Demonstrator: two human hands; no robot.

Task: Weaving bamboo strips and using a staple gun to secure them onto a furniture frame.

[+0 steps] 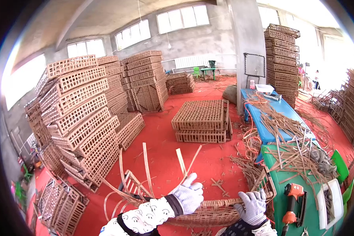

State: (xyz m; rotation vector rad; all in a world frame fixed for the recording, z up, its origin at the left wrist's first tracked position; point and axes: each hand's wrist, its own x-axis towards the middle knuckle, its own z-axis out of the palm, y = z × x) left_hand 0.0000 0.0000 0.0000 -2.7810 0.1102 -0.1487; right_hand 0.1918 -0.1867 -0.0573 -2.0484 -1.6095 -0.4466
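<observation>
A half-woven wicker basket (214,212) lies in front of me at the bottom of the view, with loose cane strips (147,167) standing up from its left part. My left hand (188,195), in a white knit glove, is closed on a thin cane strip (190,165) that sticks up from the weave. My right hand (253,206), gloved the same way, grips the basket's rim near its right end.
Tall stacks of wicker crates (80,118) stand on the left, with more crates (145,78) behind and a low pile (202,122) mid-floor on red carpet. To the right, a blue table (269,114) and green table (303,196) carry cane strips and an orange nail gun (293,202).
</observation>
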